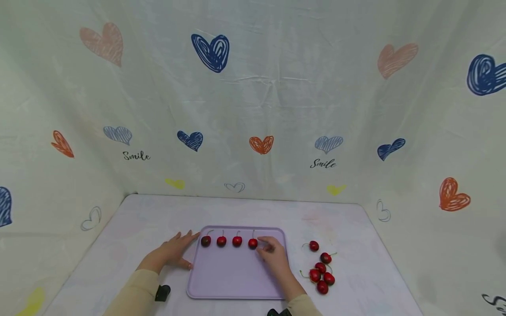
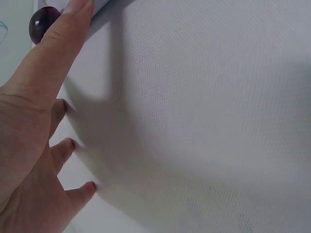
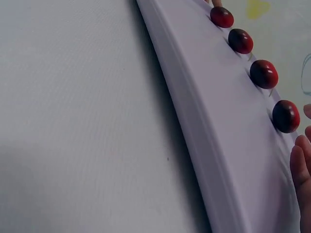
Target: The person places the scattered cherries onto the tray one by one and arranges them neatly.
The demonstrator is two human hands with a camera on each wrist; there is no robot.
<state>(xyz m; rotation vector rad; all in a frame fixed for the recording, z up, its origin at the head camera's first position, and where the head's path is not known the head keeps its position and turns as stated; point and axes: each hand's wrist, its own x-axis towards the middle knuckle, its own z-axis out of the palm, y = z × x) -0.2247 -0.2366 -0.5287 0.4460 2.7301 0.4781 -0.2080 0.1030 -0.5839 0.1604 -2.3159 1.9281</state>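
The right grip [image 1: 274, 258] was found spread beside 4 aligned cherries [image 1: 237, 241]; the tray [image 1: 229, 278] was apparently steadied by the outspread left grip [image 1: 175, 251].

In front of you, the pale curtain [image 1: 292, 116] is bearing a left-hand "Smile" [image 1: 136, 156] and a right-hand "Smile" [image 1: 323, 163], both in black; farther right and lower, a cut-off word [image 1: 493, 301] is showing you its "S".

Curtained-off workspace: heart-print cloth [image 1: 245, 105] behind and beside white table [image 1: 158, 215].
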